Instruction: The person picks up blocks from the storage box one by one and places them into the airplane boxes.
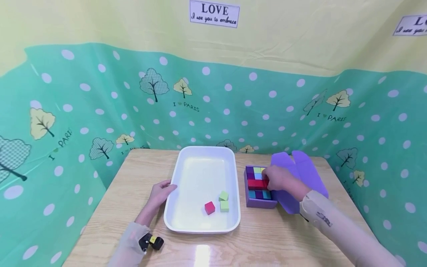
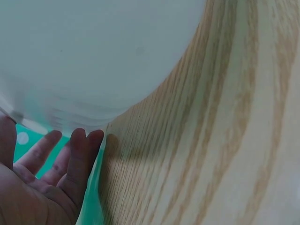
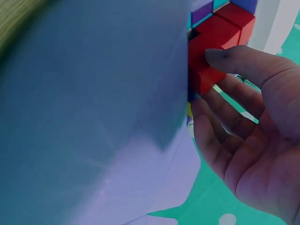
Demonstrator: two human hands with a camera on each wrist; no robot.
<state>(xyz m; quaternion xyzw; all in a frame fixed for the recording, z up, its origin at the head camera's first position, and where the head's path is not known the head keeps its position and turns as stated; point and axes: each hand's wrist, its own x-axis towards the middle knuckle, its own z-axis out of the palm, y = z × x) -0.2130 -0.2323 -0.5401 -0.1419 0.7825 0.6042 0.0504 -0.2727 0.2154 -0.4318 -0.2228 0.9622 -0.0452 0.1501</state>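
Note:
My left hand [image 1: 161, 193] holds the left rim of a white plastic tray [image 1: 200, 174], thumb over the edge and fingertips against the outer wall [image 2: 93, 56]. Inside the tray lie a red cube [image 1: 209, 208] and two light green cubes, one [image 1: 224, 196] just behind the other [image 1: 224, 206]. To the right, my right hand [image 1: 278, 178] reaches into a purple box [image 1: 261, 203] of coloured blocks. Thumb and fingers pinch a red block [image 3: 201, 65], which stands out from the row of red blocks [image 1: 256, 184]. The hand hides part of the box's contents.
The box's purple lid [image 1: 308, 170] is folded back to the right, under my right forearm. A wooden table [image 1: 267, 237] carries everything. Green and yellow patterned cloth [image 1: 213, 92] hangs behind and at both sides.

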